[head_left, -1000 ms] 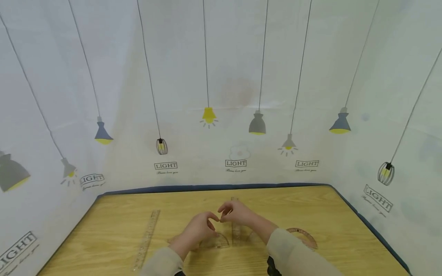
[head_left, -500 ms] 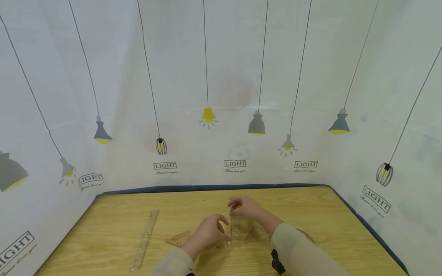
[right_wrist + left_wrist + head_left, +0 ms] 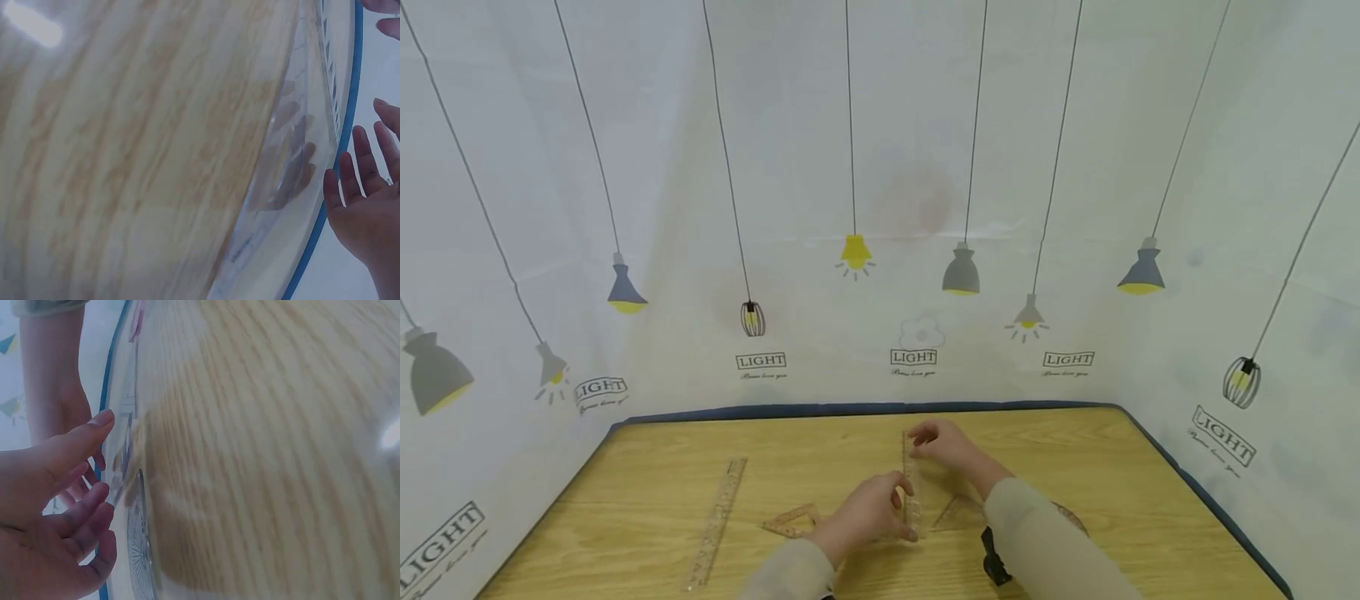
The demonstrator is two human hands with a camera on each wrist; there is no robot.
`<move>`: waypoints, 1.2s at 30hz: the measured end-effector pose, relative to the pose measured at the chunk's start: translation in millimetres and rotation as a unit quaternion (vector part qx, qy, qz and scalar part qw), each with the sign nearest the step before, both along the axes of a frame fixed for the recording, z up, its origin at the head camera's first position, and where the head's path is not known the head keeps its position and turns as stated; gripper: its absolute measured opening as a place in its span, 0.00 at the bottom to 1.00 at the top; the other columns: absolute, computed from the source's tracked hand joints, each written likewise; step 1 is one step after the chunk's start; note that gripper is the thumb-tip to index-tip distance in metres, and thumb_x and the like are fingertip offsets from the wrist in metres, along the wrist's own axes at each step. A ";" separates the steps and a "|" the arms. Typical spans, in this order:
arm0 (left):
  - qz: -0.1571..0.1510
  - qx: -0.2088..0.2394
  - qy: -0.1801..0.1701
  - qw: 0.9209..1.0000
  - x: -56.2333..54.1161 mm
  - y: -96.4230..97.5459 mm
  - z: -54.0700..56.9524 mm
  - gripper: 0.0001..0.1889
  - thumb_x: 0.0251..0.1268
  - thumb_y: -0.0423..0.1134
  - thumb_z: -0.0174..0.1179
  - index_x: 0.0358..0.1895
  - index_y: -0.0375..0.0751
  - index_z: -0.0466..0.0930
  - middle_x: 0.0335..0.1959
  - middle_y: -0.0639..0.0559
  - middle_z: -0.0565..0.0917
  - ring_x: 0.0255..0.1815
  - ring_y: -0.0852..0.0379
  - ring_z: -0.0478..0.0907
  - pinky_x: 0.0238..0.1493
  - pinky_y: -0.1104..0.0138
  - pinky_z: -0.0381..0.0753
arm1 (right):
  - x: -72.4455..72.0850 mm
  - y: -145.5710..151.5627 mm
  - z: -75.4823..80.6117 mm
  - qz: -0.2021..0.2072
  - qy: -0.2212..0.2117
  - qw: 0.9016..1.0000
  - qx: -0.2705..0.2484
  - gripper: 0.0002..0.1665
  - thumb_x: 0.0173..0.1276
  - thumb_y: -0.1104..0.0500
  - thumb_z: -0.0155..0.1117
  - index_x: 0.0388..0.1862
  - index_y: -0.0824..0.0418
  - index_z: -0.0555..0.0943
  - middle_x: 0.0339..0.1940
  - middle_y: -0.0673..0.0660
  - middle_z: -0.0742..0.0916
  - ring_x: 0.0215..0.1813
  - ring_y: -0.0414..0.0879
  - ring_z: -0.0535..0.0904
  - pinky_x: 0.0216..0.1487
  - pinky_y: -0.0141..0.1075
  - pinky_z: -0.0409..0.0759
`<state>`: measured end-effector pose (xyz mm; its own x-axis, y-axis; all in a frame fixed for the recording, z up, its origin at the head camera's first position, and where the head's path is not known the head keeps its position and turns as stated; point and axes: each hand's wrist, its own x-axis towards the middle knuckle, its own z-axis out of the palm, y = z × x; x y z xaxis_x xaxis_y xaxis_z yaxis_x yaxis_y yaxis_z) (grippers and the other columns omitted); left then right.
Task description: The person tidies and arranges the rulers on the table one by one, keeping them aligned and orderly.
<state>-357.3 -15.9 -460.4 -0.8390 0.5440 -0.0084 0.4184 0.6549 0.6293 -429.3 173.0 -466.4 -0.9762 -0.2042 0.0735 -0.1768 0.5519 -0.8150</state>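
evidently the clear ruler (image 3: 913, 507) lies mid-table (image 3: 1075, 458), running near to far, left hand (image 3: 868, 504) by its near end, right hand (image 3: 947, 446) by its far end. both grips look loose and wide, seemingly holding nothing, any contact too fine to tell. light, even touches low on both edges should prevent skewing.

Clr. smooth plastic ctr. ruler (image 3: 912, 510), glossy wood-grain tbl. (image 3: 655, 475)
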 end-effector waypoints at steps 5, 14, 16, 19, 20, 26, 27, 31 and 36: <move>-0.016 -0.040 0.023 0.999 -2.6 1.4 -4.7 0.28 0.40 0.42 0.81 0.46 0.46 0.77 0.32 0.54 0.76 0.32 0.60 0.74 0.36 0.65 0.75 | -7.2 0.0 -3.2 -0.019 -0.014 1.000 -0.016 0.18 0.64 0.63 0.69 0.52 0.66 0.82 0.47 0.59 0.84 0.48 0.51 0.77 0.50 0.49 0.75; -0.012 -0.077 0.022 0.997 -2.8 2.8 -6.7 0.28 0.42 0.44 0.80 0.49 0.49 0.78 0.33 0.56 0.76 0.32 0.61 0.74 0.36 0.64 0.76 | -14.0 2.7 -12.1 -0.024 -0.055 0.998 -0.011 0.26 0.62 0.61 0.70 0.60 0.62 0.78 0.64 0.64 0.76 0.67 0.63 0.66 0.64 0.60 0.63; -0.009 -0.077 0.016 0.997 -2.7 2.2 -6.3 0.27 0.43 0.43 0.80 0.49 0.49 0.78 0.33 0.57 0.75 0.32 0.61 0.73 0.36 0.64 0.76 | -15.1 2.0 -14.0 -0.024 -0.073 0.997 -0.020 0.29 0.61 0.62 0.70 0.62 0.61 0.77 0.66 0.64 0.74 0.69 0.63 0.64 0.65 0.60 0.61; -0.004 -0.075 0.009 0.997 -3.2 1.3 -6.4 0.26 0.44 0.43 0.79 0.48 0.49 0.78 0.33 0.57 0.75 0.32 0.61 0.73 0.36 0.64 0.76 | -18.2 0.9 -17.3 -0.030 -0.086 0.996 -0.017 0.31 0.60 0.63 0.70 0.64 0.60 0.76 0.67 0.64 0.74 0.69 0.62 0.64 0.66 0.60 0.60; -0.004 -0.074 0.010 0.997 -3.6 1.0 -6.6 0.26 0.44 0.42 0.79 0.48 0.49 0.78 0.33 0.57 0.75 0.32 0.61 0.73 0.37 0.64 0.76 | -19.7 0.6 -18.7 -0.028 -0.083 0.996 -0.009 0.31 0.60 0.64 0.70 0.64 0.60 0.76 0.67 0.64 0.73 0.69 0.63 0.64 0.66 0.60 0.61; 0.003 -0.056 0.016 0.998 -6.4 -1.0 -8.1 0.26 0.43 0.41 0.80 0.48 0.48 0.78 0.33 0.56 0.77 0.33 0.59 0.74 0.38 0.62 0.76 | -28.5 -1.1 -23.3 -0.027 -0.044 0.998 0.037 0.30 0.57 0.66 0.70 0.61 0.59 0.78 0.65 0.64 0.75 0.67 0.62 0.66 0.65 0.59 0.63; 0.004 -0.050 0.010 0.999 -6.2 -1.6 -9.3 0.26 0.42 0.41 0.80 0.48 0.48 0.78 0.32 0.56 0.77 0.33 0.59 0.74 0.38 0.62 0.76 | -28.8 -1.6 -23.6 -0.028 -0.038 0.998 0.047 0.30 0.56 0.66 0.71 0.60 0.59 0.79 0.64 0.64 0.76 0.67 0.62 0.67 0.65 0.58 0.63; 0.001 -0.020 -0.017 1.000 -5.0 -3.7 -13.1 0.25 0.42 0.40 0.80 0.46 0.49 0.79 0.31 0.58 0.77 0.32 0.59 0.74 0.38 0.61 0.76 | -27.7 -2.3 -23.4 -0.028 -0.024 0.997 0.069 0.29 0.54 0.68 0.72 0.58 0.60 0.81 0.61 0.63 0.78 0.64 0.62 0.69 0.63 0.58 0.66; -0.005 0.017 -0.036 0.999 -4.4 -3.5 -10.8 0.24 0.43 0.36 0.79 0.46 0.48 0.79 0.29 0.58 0.78 0.30 0.61 0.74 0.37 0.63 0.76 | -27.7 1.8 -20.6 -0.024 -0.006 0.998 0.052 0.30 0.51 0.71 0.71 0.56 0.61 0.81 0.60 0.65 0.79 0.64 0.64 0.70 0.60 0.57 0.69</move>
